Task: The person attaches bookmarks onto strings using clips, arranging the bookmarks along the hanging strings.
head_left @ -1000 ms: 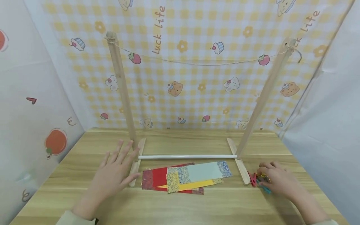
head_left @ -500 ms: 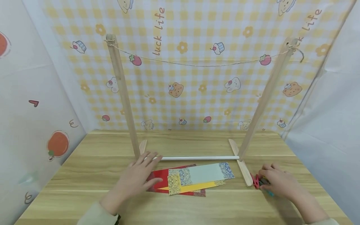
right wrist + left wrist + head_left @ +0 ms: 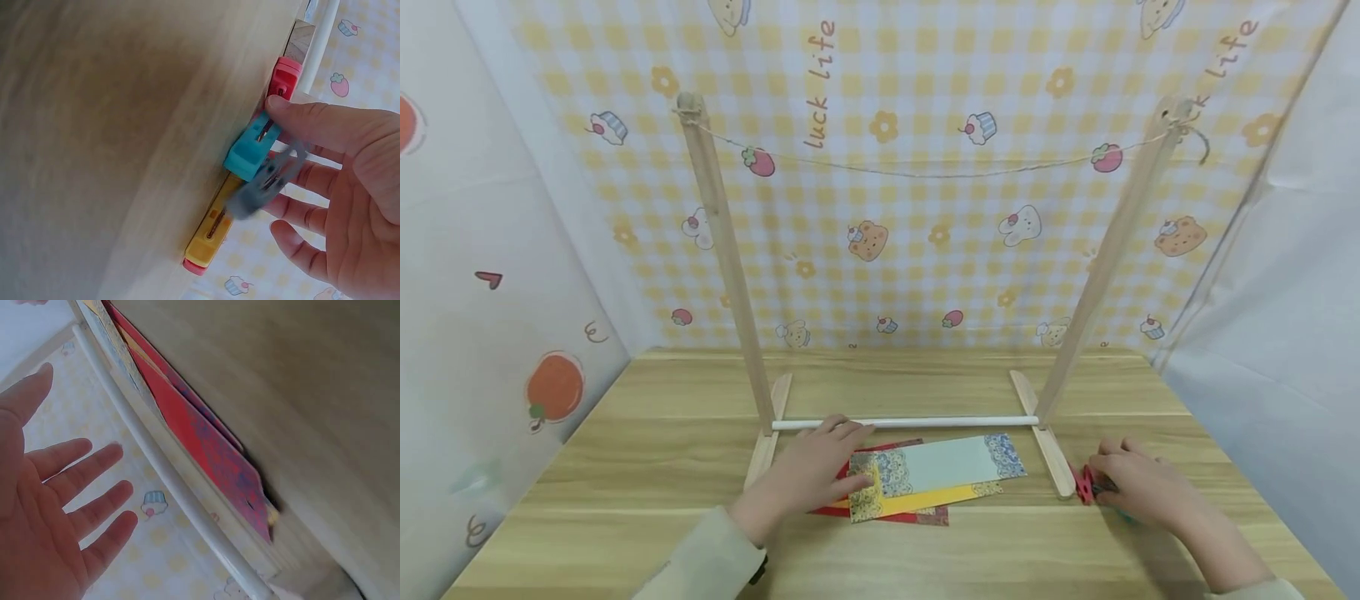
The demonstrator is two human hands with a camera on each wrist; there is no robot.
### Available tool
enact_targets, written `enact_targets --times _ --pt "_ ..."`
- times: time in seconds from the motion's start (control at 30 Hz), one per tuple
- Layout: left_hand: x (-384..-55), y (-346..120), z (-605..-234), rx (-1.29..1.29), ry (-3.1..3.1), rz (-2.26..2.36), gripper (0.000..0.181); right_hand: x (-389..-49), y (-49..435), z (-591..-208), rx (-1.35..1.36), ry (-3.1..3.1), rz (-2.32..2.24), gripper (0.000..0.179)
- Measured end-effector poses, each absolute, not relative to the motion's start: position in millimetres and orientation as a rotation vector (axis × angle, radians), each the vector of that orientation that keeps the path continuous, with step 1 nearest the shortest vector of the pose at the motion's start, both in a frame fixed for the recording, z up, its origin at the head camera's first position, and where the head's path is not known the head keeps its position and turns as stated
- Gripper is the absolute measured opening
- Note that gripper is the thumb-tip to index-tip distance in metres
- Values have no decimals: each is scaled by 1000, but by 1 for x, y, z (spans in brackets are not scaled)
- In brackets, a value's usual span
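Note:
My left hand [image 3: 812,471] hovers over or touches the left end of a pile of paper strips. In the left wrist view its fingers [image 3: 103,509] are spread and hold nothing. The pile has a pale-blue strip [image 3: 951,462] on top, a yellow strip [image 3: 917,500] and red strips [image 3: 895,517] beneath, all with patterned ends. At the right, my right hand [image 3: 1138,483] is among small clothespins. Its thumb touches the end of a teal clothespin [image 3: 253,150]. A blurred, tilted grey clothespin [image 3: 265,187] lies against the fingers; their grip is partly hidden. Red [image 3: 284,76] and yellow [image 3: 212,231] clothespins sit alongside.
A wooden stand has a left post [image 3: 730,267] and a right post [image 3: 1105,267], with a sagging string [image 3: 917,175] tied between their tops. A white rod [image 3: 955,422] joins the feet low down. Behind hangs a checked cloth [image 3: 917,275].
My left hand has moved right, from beside the stand's left foot to the left end of the strips. My right hand has stayed at the clothespins, its fingers drawing lower over them.

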State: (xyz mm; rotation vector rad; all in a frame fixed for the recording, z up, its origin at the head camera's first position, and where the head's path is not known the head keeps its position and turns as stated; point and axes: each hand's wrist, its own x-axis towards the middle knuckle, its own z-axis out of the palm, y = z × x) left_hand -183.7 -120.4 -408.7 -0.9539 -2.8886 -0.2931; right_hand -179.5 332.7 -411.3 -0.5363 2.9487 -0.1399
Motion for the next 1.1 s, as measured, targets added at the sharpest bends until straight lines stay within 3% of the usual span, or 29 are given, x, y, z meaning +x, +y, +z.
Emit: enact_targets --times 0.37,0.87,1.1 --pt "-198 -93 -409 -1070 -2971 -220 63 -178 335 -411 -547 3004 -177 31" --pt "-198 -69 -411 -993 -3121 -56 79 -180 332 -409 -555 3009 -311 26" --pt "-204 -66 -415 -981 -3144 -107 78 -178 331 -407 -520 3003 -376 25"
